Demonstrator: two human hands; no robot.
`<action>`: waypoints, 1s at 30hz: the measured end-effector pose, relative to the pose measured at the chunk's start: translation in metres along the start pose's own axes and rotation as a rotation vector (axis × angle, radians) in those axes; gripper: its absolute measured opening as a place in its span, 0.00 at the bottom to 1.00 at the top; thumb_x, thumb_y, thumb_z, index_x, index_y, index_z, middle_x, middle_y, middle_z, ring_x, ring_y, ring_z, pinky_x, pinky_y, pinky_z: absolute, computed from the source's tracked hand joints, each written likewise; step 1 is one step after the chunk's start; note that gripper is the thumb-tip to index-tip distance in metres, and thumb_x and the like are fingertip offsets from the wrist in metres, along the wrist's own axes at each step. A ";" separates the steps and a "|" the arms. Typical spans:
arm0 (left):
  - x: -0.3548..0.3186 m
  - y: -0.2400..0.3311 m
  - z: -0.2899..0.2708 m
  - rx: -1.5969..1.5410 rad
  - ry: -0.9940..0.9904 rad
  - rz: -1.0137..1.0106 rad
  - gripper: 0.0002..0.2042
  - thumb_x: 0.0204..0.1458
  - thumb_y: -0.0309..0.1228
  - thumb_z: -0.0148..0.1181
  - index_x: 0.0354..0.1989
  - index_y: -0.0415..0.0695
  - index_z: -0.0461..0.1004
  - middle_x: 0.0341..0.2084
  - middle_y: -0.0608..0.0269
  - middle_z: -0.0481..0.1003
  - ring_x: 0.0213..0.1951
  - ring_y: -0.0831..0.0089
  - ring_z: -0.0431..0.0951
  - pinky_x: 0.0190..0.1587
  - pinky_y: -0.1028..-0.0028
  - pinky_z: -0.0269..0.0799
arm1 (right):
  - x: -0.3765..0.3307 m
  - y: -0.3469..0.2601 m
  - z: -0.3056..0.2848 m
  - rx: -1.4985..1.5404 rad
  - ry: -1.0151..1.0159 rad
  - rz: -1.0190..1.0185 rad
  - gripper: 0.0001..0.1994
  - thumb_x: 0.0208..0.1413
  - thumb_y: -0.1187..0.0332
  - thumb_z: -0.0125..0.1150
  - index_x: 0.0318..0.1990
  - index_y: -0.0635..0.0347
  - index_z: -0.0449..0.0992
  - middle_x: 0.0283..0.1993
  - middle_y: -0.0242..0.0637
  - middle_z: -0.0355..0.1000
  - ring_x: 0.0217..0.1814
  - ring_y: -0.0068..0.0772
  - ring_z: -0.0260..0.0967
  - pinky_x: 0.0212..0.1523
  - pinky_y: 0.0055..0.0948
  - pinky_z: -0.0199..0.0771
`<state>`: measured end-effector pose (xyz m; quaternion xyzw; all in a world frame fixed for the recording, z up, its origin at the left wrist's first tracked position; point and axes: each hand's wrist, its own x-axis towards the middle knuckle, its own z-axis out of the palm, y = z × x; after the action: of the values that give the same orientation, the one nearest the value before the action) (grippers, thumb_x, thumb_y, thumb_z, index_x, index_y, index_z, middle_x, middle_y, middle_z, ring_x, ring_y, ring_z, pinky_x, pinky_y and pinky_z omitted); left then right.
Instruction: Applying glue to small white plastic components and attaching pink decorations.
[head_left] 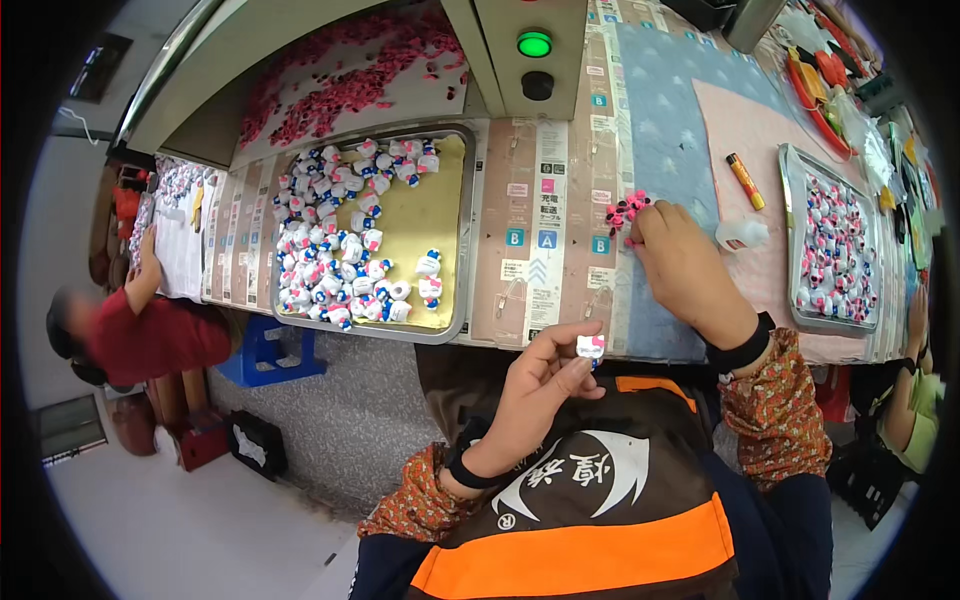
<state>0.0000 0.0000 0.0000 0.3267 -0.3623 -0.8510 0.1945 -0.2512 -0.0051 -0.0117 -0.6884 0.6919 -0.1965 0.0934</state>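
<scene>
My left hand (538, 388) is closed, pinching a small white figurine (590, 346) with a pink bow and a bit of blue below, just in front of the table edge. On the table, my right hand (688, 268) reaches into a small heap of pink and black pieces (624, 206). Its fingertips are pressed together at the heap's edge; what they hold, if anything, is hidden. Left of the hands lies a metal tray (468, 250) with a gold-coloured bottom, filled mostly on its left with similar white and blue figurines (325, 270).
Beyond the tray, a machine (530, 90) with a green light covers many pink pieces (330, 85). To the right are a white bottle (742, 233), an orange-yellow tube (745, 181) and another figurine tray (795, 240). Co-workers sit at both sides; a blue stool (265, 355) stands lower left.
</scene>
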 end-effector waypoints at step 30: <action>0.005 -0.010 0.023 0.095 0.013 0.118 0.18 0.61 0.20 0.56 0.60 0.36 0.65 0.43 0.60 0.74 0.45 0.78 0.77 0.47 0.76 0.79 | -0.084 -0.066 -0.042 1.218 -0.100 0.396 0.04 0.55 0.80 0.60 0.36 0.64 0.73 0.32 0.31 0.72 0.34 0.17 0.72 0.35 0.21 0.72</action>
<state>-0.0203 0.0148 0.0029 0.3190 -0.4197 -0.8177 0.2310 -0.2047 0.0853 0.0414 -0.3795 0.5651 -0.5010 0.5345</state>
